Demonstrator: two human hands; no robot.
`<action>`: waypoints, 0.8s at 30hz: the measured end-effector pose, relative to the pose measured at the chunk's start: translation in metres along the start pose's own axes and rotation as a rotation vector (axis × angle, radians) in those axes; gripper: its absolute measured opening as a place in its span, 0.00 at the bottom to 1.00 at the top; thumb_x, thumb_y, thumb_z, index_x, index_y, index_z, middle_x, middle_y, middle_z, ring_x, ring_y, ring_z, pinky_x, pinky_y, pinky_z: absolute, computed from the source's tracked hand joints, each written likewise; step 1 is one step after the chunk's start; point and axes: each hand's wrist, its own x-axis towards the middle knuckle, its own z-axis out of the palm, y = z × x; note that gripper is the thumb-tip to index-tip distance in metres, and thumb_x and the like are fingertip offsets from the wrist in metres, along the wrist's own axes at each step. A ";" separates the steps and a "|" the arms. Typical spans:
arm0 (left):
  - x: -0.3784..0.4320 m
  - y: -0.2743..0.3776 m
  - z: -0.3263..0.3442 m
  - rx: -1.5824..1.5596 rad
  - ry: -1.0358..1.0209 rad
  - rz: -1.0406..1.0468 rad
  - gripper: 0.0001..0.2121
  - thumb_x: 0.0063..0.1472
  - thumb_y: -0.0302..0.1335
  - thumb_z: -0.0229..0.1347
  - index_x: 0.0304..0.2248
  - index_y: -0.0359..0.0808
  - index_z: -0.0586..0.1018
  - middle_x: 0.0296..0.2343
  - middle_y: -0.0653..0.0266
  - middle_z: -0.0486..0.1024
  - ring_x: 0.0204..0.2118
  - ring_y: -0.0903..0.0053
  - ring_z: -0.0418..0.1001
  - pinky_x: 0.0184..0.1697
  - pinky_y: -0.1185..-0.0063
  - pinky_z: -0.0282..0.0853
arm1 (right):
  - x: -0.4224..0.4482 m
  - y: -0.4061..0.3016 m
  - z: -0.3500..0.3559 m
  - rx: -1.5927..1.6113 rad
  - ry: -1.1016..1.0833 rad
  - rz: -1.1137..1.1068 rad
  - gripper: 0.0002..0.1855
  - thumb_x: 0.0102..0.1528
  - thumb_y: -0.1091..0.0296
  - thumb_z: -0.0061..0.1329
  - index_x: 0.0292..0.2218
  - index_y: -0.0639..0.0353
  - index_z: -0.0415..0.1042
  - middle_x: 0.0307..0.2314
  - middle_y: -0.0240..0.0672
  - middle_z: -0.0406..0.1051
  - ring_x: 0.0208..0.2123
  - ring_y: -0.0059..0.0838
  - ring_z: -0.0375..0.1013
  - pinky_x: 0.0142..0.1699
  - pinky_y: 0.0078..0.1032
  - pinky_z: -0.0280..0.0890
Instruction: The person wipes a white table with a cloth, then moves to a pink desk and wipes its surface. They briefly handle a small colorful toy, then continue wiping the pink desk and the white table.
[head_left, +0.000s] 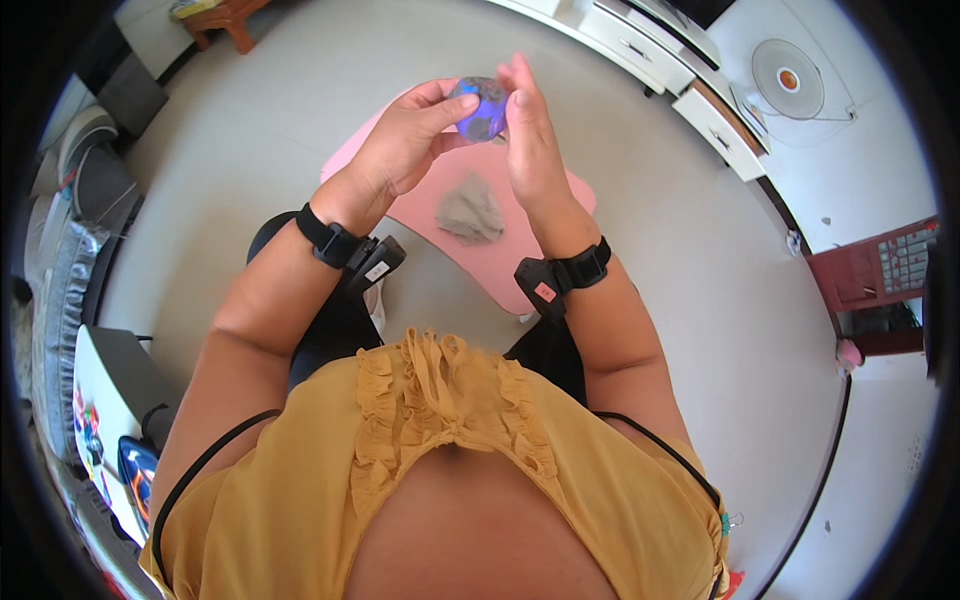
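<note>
A round purple-blue ball with dark grey patches (481, 110) is held up over the far edge of a small pink table (517, 281). My left hand (420, 124) grips it from the left, thumb laid across its front. My right hand (531, 135) is upright against or just beside its right side, fingers pointing away and slightly blurred; whether it touches the ball is not certain. Below the hands, a crumpled grey cloth (471, 210) lies on the pink tabletop. Both wrists wear black straps with small black devices.
A white drawer cabinet (637, 49) stands at the back right, one drawer pulled out. A wooden stool or low table (225, 22) is at the back left. To the left is a white table (101, 390) with colourful items. A round fan (787, 79) is at the upper right.
</note>
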 end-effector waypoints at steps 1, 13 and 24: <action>-0.010 0.011 0.002 0.058 0.000 0.048 0.15 0.66 0.31 0.59 0.49 0.34 0.76 0.41 0.66 0.78 0.44 0.79 0.76 0.50 0.76 0.73 | -0.001 -0.005 0.001 0.059 -0.056 -0.002 0.34 0.70 0.55 0.39 0.66 0.69 0.49 0.61 0.52 0.57 0.63 0.36 0.58 0.66 0.31 0.53; -0.093 0.069 -0.007 1.060 0.275 0.705 0.38 0.54 0.26 0.69 0.62 0.39 0.64 0.48 0.60 0.73 0.51 0.71 0.73 0.51 0.72 0.73 | 0.011 -0.050 0.052 0.270 -0.345 0.141 0.30 0.61 0.60 0.56 0.58 0.69 0.65 0.45 0.40 0.74 0.48 0.28 0.73 0.53 0.26 0.68; -0.134 0.106 -0.120 0.310 0.119 0.232 0.23 0.61 0.36 0.64 0.51 0.32 0.76 0.41 0.66 0.79 0.46 0.79 0.75 0.53 0.78 0.69 | 0.044 -0.032 0.168 0.295 -0.514 -0.140 0.40 0.49 0.59 0.68 0.59 0.60 0.65 0.49 0.38 0.72 0.49 0.29 0.72 0.56 0.27 0.66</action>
